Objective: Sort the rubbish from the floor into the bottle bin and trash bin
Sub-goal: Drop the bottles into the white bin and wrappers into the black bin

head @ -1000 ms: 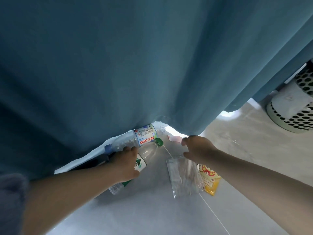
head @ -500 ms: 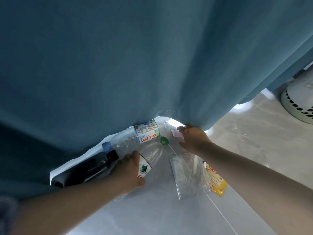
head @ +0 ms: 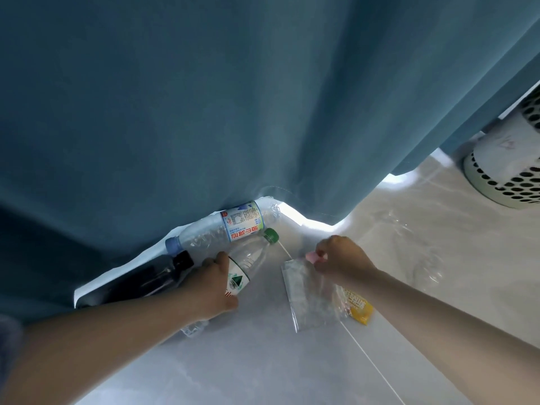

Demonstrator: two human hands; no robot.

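Green-cap bottle point(head: 252, 257) on the floor point(head: 263, 361) at the curtain point(head: 233, 97) hem, cap toward 1 o'clock. Left hand point(head: 211, 285) grips its label end. Blue-cap bottle point(head: 216, 230) at its 11, dark bottle point(head: 149, 277) at 9. Right hand point(head: 342, 256) at 3 pinches a pink scrap point(head: 311, 256) over a clear bag point(head: 308, 296). Yellow packet point(head: 361, 310) at 4, holed bin point(head: 508, 173) at 2.

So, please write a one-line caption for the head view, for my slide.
Left hand grips a green-capped bottle; right hand pinches a pink scrap near the curtain.
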